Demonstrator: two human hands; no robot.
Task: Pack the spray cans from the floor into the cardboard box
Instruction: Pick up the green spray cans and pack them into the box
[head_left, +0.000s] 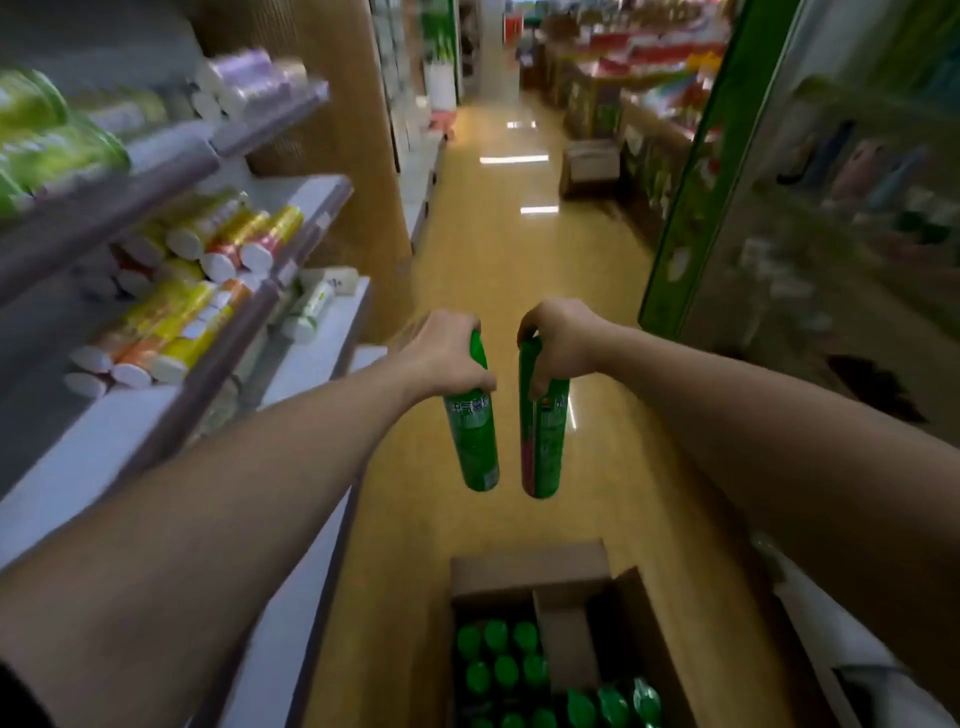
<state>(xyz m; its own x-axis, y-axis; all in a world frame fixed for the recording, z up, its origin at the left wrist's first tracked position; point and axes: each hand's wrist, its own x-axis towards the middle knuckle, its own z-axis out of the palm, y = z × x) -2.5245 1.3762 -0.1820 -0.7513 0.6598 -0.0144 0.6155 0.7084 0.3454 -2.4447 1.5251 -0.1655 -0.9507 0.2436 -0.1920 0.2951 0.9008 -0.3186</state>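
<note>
Task judged well along: packed cans (498, 660) are seen in the cardboard box (527, 569) at 6 o'clock; toward 12 from it, left can (475, 447) & right can (543, 447) are clamped in left hand (447, 353) & right hand (558, 343) resp., yet to be lowered in.

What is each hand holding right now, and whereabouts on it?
The left hand grips one green spray can at its top end; the right hand grips a second can likewise.

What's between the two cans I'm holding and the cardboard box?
Only bare yellow floor, in the head view. The left can and right can hang clear of the cardboard box.
</note>
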